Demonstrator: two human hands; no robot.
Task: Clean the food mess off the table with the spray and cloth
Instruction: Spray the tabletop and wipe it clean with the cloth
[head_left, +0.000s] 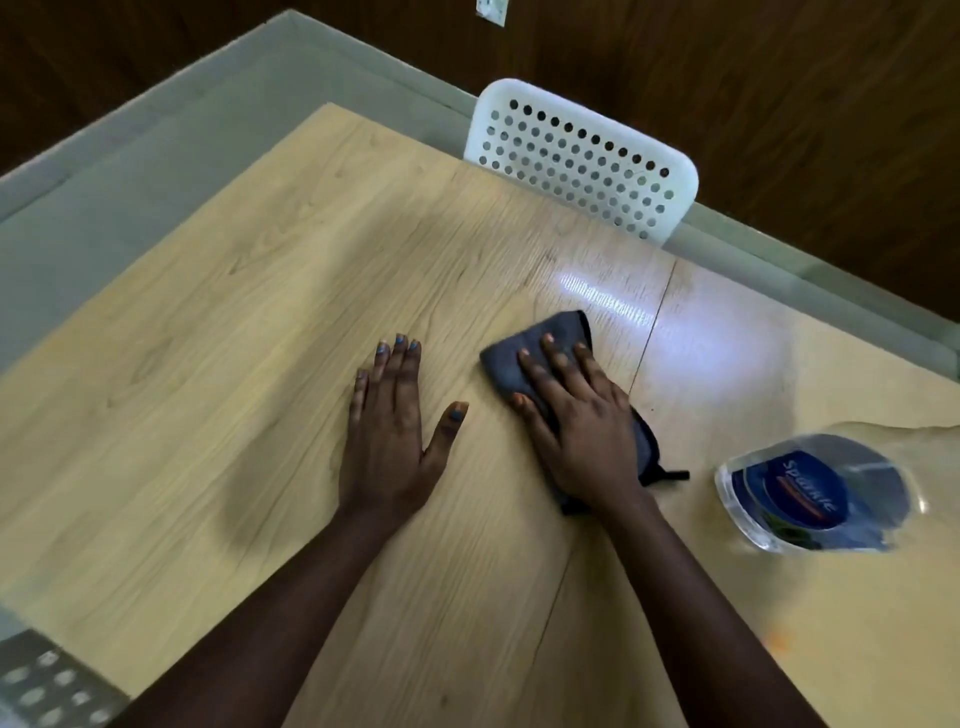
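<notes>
A dark grey cloth (540, 343) lies flat on the light wooden table (218, 322), near its middle. My right hand (576, 421) presses down on the cloth with fingers spread, covering most of it. My left hand (395, 421) rests flat on the bare wood just left of the cloth, fingers apart, holding nothing. A clear spray bottle (815, 493) with a blue label stands at the right, apart from both hands. A faint orange smear (779, 636) shows on the table at the lower right.
A white perforated chair back (582, 156) stands against the far edge of the table. Another perforated chair part (47, 686) shows at the lower left corner. A seam (649, 343) runs across the tabletop beside the cloth. Grey floor lies beyond the table.
</notes>
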